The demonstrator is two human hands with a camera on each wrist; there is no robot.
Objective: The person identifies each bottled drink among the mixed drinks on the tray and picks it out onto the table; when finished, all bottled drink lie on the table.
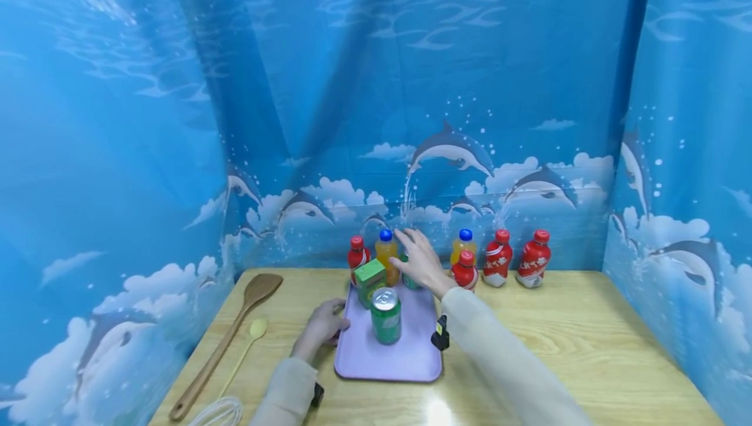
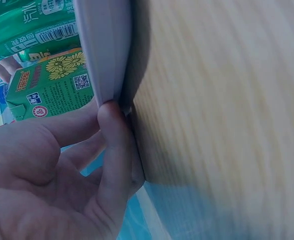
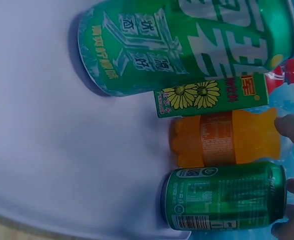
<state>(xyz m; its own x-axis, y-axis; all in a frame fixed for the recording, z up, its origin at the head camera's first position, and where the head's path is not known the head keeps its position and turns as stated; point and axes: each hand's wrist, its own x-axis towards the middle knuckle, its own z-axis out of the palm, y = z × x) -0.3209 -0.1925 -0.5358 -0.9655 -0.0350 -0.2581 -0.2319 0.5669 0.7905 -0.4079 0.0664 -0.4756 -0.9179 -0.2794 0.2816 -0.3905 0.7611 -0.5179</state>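
A lilac tray (image 1: 405,362) lies on the table. My left hand (image 1: 322,327) pinches its left rim, as the left wrist view shows with finger and thumb at the tray edge (image 2: 105,55). My right hand (image 1: 420,263) is at the tray's far right corner, fingers spread by the top of a green soda can (image 3: 227,197); contact is hard to tell. Beside that can stands an orange drink bottle (image 3: 217,139) with a blue cap. A green drink carton (image 1: 370,277) and another green soda can (image 1: 386,321) stand upright on the tray. A red bottle (image 1: 358,258) stands behind the carton.
Right of the tray stand red bottles (image 1: 498,259) and another orange drink bottle (image 1: 464,243), partly hidden. On the left lie a wooden spatula (image 1: 235,328), a pale yellow spoon (image 1: 256,329) and a white whisk (image 1: 220,411). A blue dolphin-print curtain (image 1: 329,119) surrounds the table.
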